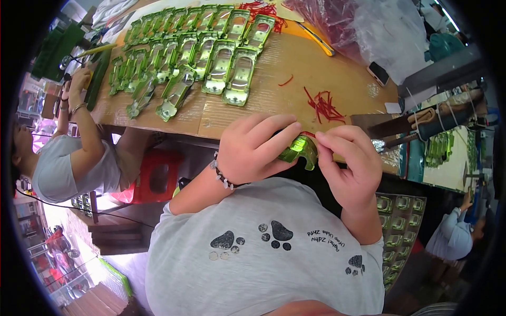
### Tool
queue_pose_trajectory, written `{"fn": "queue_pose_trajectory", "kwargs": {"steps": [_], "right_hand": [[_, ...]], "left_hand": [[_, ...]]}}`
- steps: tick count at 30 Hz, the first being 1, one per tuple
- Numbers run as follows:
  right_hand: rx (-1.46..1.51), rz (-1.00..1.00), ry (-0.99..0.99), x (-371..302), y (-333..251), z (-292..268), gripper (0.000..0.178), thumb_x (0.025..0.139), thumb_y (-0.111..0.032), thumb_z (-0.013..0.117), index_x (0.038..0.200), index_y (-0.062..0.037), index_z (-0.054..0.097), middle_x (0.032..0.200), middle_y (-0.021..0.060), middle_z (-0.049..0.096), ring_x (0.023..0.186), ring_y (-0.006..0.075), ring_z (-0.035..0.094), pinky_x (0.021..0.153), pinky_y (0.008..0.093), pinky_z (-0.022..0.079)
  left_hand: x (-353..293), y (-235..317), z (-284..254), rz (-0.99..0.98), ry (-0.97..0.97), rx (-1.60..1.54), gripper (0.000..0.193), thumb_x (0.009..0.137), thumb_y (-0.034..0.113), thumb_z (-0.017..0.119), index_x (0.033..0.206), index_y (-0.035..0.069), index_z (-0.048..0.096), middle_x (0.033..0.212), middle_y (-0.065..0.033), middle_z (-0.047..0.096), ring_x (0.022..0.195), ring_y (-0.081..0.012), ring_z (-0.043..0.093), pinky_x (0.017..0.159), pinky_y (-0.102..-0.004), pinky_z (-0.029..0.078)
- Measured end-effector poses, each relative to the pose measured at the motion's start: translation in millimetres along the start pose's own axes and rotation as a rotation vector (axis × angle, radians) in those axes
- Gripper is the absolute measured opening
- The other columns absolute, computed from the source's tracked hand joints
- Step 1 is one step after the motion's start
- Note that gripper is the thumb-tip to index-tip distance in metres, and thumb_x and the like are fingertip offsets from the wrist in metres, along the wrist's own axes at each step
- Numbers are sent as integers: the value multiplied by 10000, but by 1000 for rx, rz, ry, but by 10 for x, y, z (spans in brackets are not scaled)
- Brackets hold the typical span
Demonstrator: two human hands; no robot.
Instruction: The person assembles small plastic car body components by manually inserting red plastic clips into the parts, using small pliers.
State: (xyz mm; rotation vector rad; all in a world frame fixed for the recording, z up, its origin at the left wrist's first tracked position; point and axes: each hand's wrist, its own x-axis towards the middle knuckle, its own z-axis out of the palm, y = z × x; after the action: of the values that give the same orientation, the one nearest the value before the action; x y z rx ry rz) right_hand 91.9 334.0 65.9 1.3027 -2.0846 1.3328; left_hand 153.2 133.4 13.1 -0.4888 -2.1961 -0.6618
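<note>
My left hand point(253, 146), with a beaded bracelet at its wrist, is closed around a shiny green plastic casing point(303, 151) just off the table's near edge. The casing has a curved, arched end, and my fingers cover much of it. At its upper edge, my right hand point(352, 164) pinches the end of a thin red strip point(309, 134) between thumb and forefinger. The strip lies along the casing, partly hidden by the hands. A little beyond them, a loose pile of red strips point(324, 107) lies on the cardboard-covered table point(211, 117).
Rows of similar green casings point(243, 73) cover the table's far left. Beyond the pile are a yellow-handled cutter point(320, 43), a phone point(378, 73) and clear plastic bags point(379, 31). A co-worker point(71, 163) sits at left near a red stool point(158, 176). A tray of casings point(401, 224) stands at right.
</note>
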Motion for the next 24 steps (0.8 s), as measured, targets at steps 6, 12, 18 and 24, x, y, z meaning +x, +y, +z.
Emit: {"fn": "queue_pose_trajectory", "kwargs": {"steps": [6,12,18,24], "right_hand": [[107,128,69,-112,49,-30,274,768,128,744,1011,3,725,881,116,661,726,226,642,630,299,518],[-43,23,25,-98,27,-43,272,788,131,724,1036,20,727,875,128,658,753,249,642,664,315,513],[-125,-22,0,-248,111,-67,225,852,118,672,1066,57,705,911,166,627,796,301,611,711,367,510],[-261,-101,-32,-303,155,-88,190,916,101,596,1078,62,685,964,170,626,851,321,634,735,402,527]], "left_hand": [[84,49,41,3,-25,22,660,620,282,820,1241,128,659,1114,-15,682,817,-222,660,674,-343,522],[66,138,-74,-36,-128,53,571,671,312,835,1183,105,692,1045,-68,701,801,-251,679,668,-351,548],[-15,118,17,-16,-129,-14,798,643,378,840,1372,210,562,991,-24,584,784,-233,613,608,-378,483],[-96,187,116,-38,-25,-22,689,708,347,825,1334,225,566,989,-24,579,783,-247,623,586,-406,468]]}}
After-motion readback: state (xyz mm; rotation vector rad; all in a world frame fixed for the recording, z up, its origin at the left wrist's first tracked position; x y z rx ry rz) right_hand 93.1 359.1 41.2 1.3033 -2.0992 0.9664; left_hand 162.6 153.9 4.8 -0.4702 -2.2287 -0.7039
